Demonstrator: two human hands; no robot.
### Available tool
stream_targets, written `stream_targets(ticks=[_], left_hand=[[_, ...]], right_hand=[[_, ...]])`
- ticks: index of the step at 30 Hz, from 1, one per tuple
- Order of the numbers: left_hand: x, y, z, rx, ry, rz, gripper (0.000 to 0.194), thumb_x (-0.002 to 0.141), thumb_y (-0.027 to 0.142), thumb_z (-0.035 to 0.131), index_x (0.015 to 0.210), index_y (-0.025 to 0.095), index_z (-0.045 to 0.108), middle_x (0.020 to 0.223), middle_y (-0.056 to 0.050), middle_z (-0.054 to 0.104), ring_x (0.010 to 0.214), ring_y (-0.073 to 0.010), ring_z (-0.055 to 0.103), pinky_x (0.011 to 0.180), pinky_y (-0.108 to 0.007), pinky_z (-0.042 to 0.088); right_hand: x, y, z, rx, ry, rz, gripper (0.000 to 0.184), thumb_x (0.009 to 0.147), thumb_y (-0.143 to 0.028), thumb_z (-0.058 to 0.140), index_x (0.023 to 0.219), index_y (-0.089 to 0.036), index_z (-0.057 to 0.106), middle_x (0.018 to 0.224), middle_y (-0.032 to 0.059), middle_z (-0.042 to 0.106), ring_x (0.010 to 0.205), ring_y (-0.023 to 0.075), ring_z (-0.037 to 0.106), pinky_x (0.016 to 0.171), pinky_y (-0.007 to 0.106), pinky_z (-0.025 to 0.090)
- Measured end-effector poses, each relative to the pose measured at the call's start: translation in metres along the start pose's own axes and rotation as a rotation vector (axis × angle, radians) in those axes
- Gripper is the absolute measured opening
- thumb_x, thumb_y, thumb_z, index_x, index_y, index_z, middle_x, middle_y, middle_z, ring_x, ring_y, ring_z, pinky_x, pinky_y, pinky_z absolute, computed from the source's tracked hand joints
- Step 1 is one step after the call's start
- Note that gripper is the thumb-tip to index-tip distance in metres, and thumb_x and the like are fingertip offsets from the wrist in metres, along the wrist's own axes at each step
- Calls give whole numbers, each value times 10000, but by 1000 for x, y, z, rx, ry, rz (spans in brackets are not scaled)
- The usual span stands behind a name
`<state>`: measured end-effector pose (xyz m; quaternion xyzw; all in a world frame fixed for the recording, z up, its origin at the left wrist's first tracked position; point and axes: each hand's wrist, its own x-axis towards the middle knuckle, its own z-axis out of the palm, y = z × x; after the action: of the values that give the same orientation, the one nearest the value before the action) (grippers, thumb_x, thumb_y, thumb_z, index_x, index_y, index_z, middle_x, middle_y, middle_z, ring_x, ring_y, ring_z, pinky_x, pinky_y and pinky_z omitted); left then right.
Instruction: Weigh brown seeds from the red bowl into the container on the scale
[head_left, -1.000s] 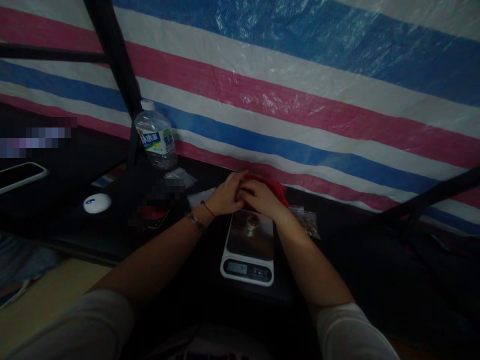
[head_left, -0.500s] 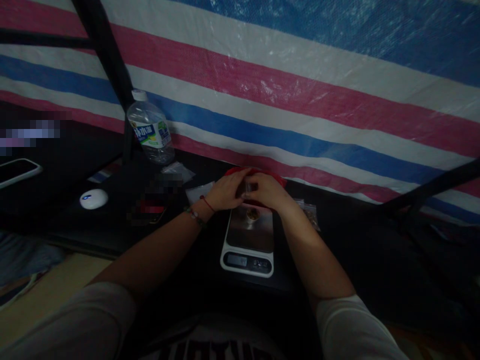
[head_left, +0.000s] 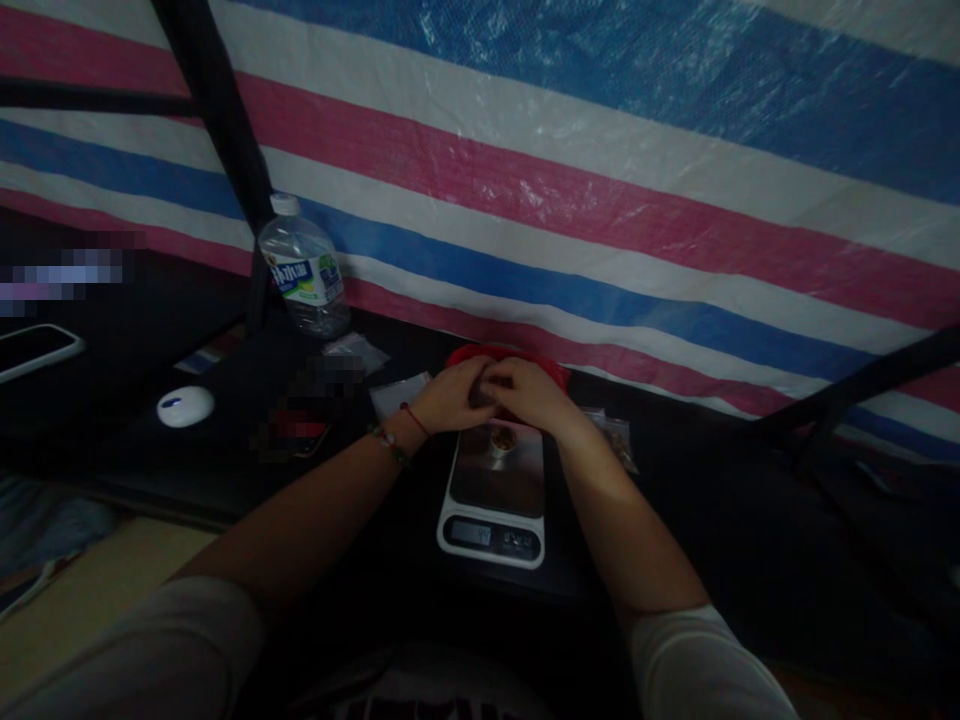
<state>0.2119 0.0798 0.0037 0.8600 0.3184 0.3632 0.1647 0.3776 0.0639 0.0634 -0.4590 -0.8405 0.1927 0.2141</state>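
Observation:
A white kitchen scale (head_left: 491, 545) with a dark metal top lies in front of me, its small display lit. On its plate stands a small white cup (head_left: 502, 441) with brownish bits in it. Just beyond the cup, my left hand (head_left: 455, 393) and my right hand (head_left: 529, 392) meet, fingers curled in and fingertips close together. Whatever they pinch is hidden by the fingers and the dim light. Behind and partly under the hands is a red plastic bag or bowl (head_left: 551, 368); which one I cannot tell.
Right of the scale lie small clear zip bags (head_left: 619, 440) with brownish contents. To the left are a flat clear bag (head_left: 397, 395), a large plastic bottle (head_left: 304, 270), a white mouse-like object (head_left: 185, 406) and a phone (head_left: 37, 350). A striped tarp (head_left: 525, 220) hangs behind the black table.
The view has tipped up slightly. My hands have drawn closer together at the fingertips, and the clear glint between them in the earlier frame is now hidden. The scale and cup stay put.

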Motion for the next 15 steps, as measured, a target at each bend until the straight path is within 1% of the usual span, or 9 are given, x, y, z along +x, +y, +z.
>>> stream_targets(ticks=[1, 3, 5, 6, 7, 9, 11, 13, 15], left_hand=[[0, 0, 0, 3, 16, -32, 473, 732, 298, 650, 1156, 138, 517, 1114, -118, 630, 1018, -253, 616, 910, -385, 490], [0, -2, -1, 13, 47, -74, 441, 734, 321, 657, 1120, 149, 531, 1082, -108, 633, 1003, -251, 617, 901, -380, 490], [-1, -6, -1, 20, 70, -85, 456, 721, 333, 674, 1118, 156, 535, 1099, -104, 626, 1024, -250, 608, 920, -374, 479], [-1, -8, -2, 22, 79, -85, 466, 719, 339, 677, 1123, 158, 533, 1111, -102, 623, 1031, -248, 604, 927, -370, 475], [-1, -10, -2, 24, 87, -87, 478, 721, 349, 676, 1133, 158, 528, 1117, -100, 621, 1032, -244, 603, 929, -365, 473], [-2, -14, -2, 37, 103, -101, 486, 731, 370, 665, 1143, 157, 520, 1106, -94, 623, 1015, -238, 605, 916, -356, 476], [-2, -17, -2, 59, 113, -126, 467, 740, 381, 649, 1132, 162, 521, 1085, -88, 627, 992, -233, 610, 893, -348, 480], [-2, -19, -4, 81, 89, -150, 401, 748, 360, 629, 1092, 175, 537, 1051, -76, 634, 953, -223, 618, 858, -335, 484], [-2, -19, -6, 92, 2, -150, 331, 750, 327, 613, 1046, 190, 556, 1000, -58, 644, 894, -207, 626, 809, -314, 485]], right_hand=[[0, 1, -2, 10, 43, 6, 189, 845, -150, 518, 775, -144, 694, 774, 26, 675, 722, 126, 579, 692, 243, 404], [1, 6, -8, 3, 132, 49, 243, 878, -138, 451, 833, -144, 690, 837, 39, 684, 783, 137, 593, 734, 248, 418], [1, 15, -11, -43, 152, 108, 256, 889, -136, 434, 913, -147, 689, 926, 55, 694, 852, 149, 608, 783, 256, 430], [1, 20, -11, -82, 118, 134, 256, 886, -134, 443, 952, -151, 690, 976, 63, 697, 891, 157, 614, 810, 260, 432], [1, 26, -9, -133, 54, 160, 255, 877, -132, 463, 988, -158, 692, 1023, 71, 698, 927, 167, 619, 832, 263, 434], [1, 36, -3, -248, -129, 225, 271, 845, -141, 525, 1056, -170, 692, 1091, 88, 695, 977, 196, 629, 851, 271, 439], [1, 43, 4, -325, -294, 298, 337, 816, -156, 571, 1135, -183, 676, 1124, 98, 692, 995, 216, 639, 848, 272, 449], [1, 48, 8, -340, -379, 333, 403, 796, -157, 589, 1192, -200, 653, 1139, 90, 692, 994, 213, 648, 840, 256, 457], [0, 51, 8, -326, -399, 321, 430, 786, -166, 595, 1210, -214, 644, 1152, 77, 690, 992, 205, 652, 835, 241, 462]])
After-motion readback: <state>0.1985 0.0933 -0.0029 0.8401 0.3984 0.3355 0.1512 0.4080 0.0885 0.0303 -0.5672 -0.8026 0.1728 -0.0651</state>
